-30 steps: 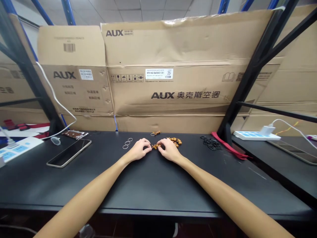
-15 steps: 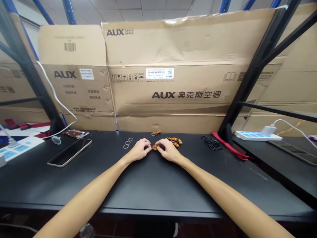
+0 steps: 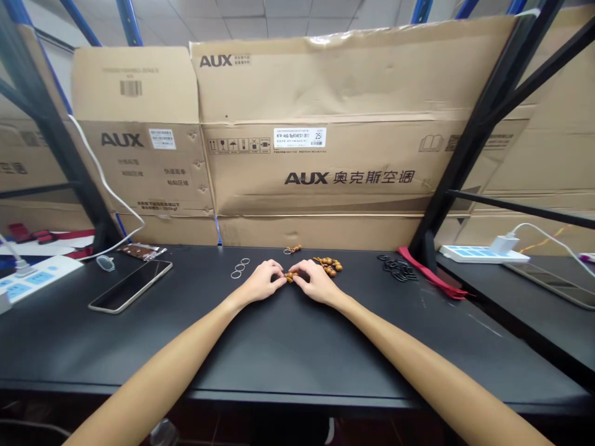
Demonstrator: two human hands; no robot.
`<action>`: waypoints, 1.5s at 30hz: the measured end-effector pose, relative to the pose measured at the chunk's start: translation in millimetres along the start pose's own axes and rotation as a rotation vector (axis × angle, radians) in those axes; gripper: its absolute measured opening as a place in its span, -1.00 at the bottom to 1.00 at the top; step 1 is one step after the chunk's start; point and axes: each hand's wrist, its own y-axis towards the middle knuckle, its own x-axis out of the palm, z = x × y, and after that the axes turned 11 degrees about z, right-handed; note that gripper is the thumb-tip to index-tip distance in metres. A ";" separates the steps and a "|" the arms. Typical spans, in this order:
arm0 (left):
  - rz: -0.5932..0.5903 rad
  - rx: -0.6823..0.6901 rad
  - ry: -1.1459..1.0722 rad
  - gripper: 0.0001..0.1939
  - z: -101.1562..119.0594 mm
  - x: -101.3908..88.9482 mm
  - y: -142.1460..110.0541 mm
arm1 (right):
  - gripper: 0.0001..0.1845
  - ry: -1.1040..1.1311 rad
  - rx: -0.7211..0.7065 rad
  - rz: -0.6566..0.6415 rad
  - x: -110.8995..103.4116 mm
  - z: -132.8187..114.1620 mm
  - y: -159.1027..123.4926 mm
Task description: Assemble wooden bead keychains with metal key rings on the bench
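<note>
Above the black table (image 3: 288, 353), my left hand (image 3: 263, 281) and my right hand (image 3: 317, 282) face each other with fingers bent in a pinch. Between their fingertips is a small brown gourd pendant (image 3: 290, 277) with a yellowish cord, partly covered by the fingers. Each hand grips one side of it. Left of my left hand lie several silver key rings (image 3: 237, 274). A heap of similar gourd pendants (image 3: 331, 267) sits just behind my right hand. Farther back, another pendant (image 3: 295, 249) lies with a ring at its left end.
Black clips (image 3: 397, 269) and a red strap (image 3: 432, 275) lie to the right. At the left are a phone (image 3: 131, 287), a brown packet (image 3: 142, 250) and a power strip (image 3: 41, 277). Large cardboard sheets (image 3: 353, 148) stand along the back, between black metal posts (image 3: 478, 142).
My left fingertips have shifted very slightly right, closer in on the gourd pendant. My right hand stays almost where it was, and the other things have not moved.
</note>
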 end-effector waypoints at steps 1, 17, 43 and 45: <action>-0.004 0.005 0.004 -0.80 -0.6 0.0 0.2 | -0.85 -0.007 0.002 -0.002 0.2 0.1 0.2; -0.020 0.062 -0.102 -0.83 -2.3 -5.8 1.4 | -0.85 -0.308 0.238 0.044 1.2 4.7 1.6; -0.097 0.046 0.281 -0.53 1.2 6.6 -7.8 | -0.49 -0.349 0.063 -0.229 4.0 11.5 -5.1; -0.101 0.048 0.288 -0.52 1.8 6.5 -7.9 | -0.48 -0.348 0.061 -0.229 4.1 11.7 -5.0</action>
